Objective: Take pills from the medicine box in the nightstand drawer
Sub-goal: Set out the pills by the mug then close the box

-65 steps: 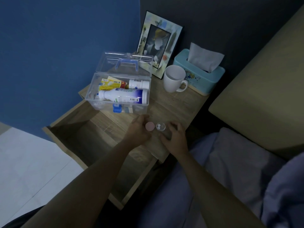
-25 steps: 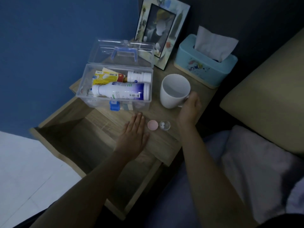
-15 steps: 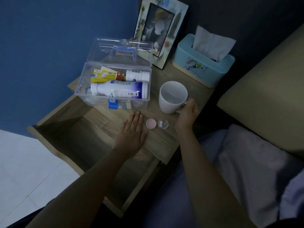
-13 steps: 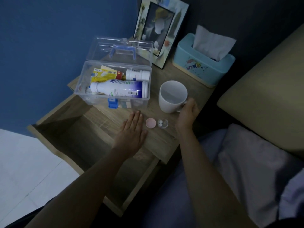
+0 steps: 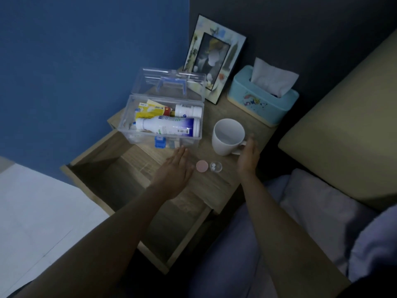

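bare wood (image 5: 217, 179) between both hands

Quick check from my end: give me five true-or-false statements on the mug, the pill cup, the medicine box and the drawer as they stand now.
1. The medicine box lid is shut. False: it stands open.
2. The right hand is at the white mug handle. True.
3. The small clear cup holds white pills. True.
4. The left hand has its grip on the pink cap. False: it lies flat beside it.
5. The nightstand drawer is closed. False: it is pulled out.
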